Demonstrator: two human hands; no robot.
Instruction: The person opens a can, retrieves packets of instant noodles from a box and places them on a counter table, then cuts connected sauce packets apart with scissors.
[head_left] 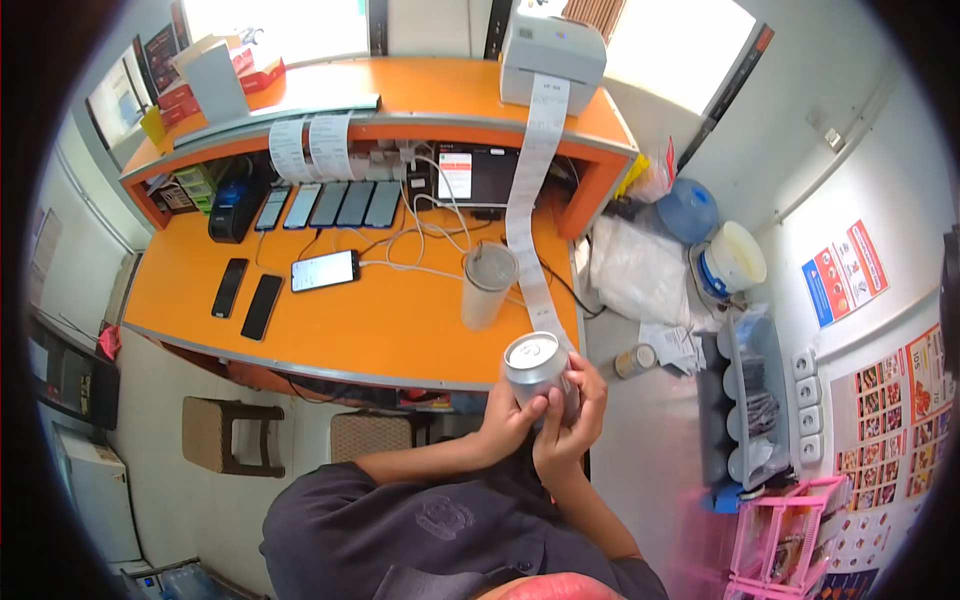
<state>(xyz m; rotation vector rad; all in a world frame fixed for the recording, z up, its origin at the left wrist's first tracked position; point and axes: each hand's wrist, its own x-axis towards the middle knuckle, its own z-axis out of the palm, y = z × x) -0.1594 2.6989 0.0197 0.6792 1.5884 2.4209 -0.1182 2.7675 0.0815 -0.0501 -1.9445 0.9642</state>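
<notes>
Both hands are together, clamped round one silver can, which they hold up just past the front edge of the counter (400, 335), its lid facing up toward the camera. The left hand (508, 418) comes in from the left, the forearm lying nearly level across the chest and the palm against the can's near left side. The right hand (572, 415) rises from below, its forearm slanting up and inward, elbow bent; its fingers curl round the can's right side. The two thumbs come close together on the near face of the can (530, 370).

A paper strip (522, 205) runs from the printer (553, 62) down behind the can; whether the right fingers touch it I cannot tell. A cup (488, 290) stands on the counter just beyond the can, and a phone (325, 270) lies farther left.
</notes>
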